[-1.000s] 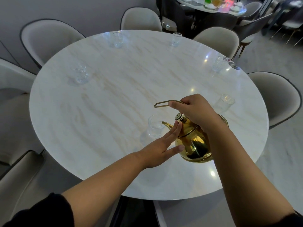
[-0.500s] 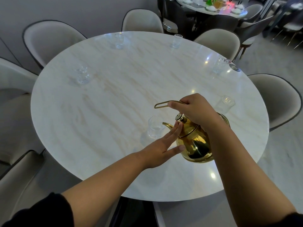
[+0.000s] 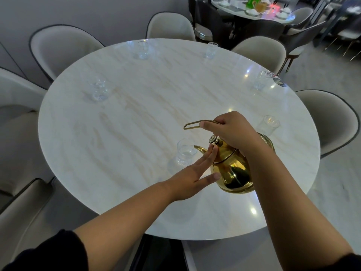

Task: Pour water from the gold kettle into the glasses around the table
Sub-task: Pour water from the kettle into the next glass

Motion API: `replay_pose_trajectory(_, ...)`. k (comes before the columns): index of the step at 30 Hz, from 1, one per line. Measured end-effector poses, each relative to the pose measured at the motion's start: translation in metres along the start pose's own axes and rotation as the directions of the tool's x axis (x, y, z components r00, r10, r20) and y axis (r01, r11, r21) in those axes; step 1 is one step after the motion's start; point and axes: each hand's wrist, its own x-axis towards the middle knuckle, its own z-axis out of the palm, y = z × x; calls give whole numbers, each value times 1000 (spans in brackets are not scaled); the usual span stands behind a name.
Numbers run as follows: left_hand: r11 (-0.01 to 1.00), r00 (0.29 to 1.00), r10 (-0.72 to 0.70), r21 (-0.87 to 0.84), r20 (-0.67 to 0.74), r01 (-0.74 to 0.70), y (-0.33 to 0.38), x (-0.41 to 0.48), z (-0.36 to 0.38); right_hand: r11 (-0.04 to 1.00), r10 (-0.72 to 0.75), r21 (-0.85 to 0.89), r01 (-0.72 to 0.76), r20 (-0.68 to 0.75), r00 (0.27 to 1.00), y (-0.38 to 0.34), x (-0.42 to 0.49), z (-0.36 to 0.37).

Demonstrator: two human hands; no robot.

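Observation:
The gold kettle [image 3: 233, 169] hangs tilted to the left over the round marble table [image 3: 136, 118], its spout just above the rim of the nearest glass [image 3: 184, 152]. My right hand [image 3: 234, 132] grips the kettle's thin wire handle from above. My left hand [image 3: 195, 173] lies flat with straight fingers against the kettle's lid and side. Several other clear glasses stand around the table's edge, among them one at the right [image 3: 268, 125], one at the far right [image 3: 261, 80], one at the back [image 3: 211, 50] and one at the left [image 3: 99, 91].
Padded grey chairs [image 3: 64, 47] ring the table on all sides. A small dark round disc [image 3: 279, 82] lies at the table's right edge. Behind, a second laid table [image 3: 254, 8] with dark chairs fills the upper right.
Hardly anything has moved: the kettle stays tilted at the nearest glass with both hands in the same places. The view has shifted slightly.

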Motion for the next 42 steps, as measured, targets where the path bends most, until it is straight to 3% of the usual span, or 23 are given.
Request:
replay_pose_trajectory(10, 1000, 1000, 6, 18, 0, -6, 2, 1, 3, 999, 16, 33, -14, -38, 999, 9, -3, 1)
replay_pose_trajectory(19, 999, 1000, 3, 49, 28, -4, -2, 6, 8, 962, 85, 269, -42, -149, 985, 34, -19, 5)
replay_pose_trajectory(29, 993, 1000, -12, 120, -2, 12, -12, 16, 31, 771, 309, 629, -96, -238, 921, 71, -45, 23)
replay_pose_trajectory(42, 939, 999, -6, 343, -41, 20, -2, -25, 71, 497, 380, 868, 22, -240, 893, 95, -118, 51)
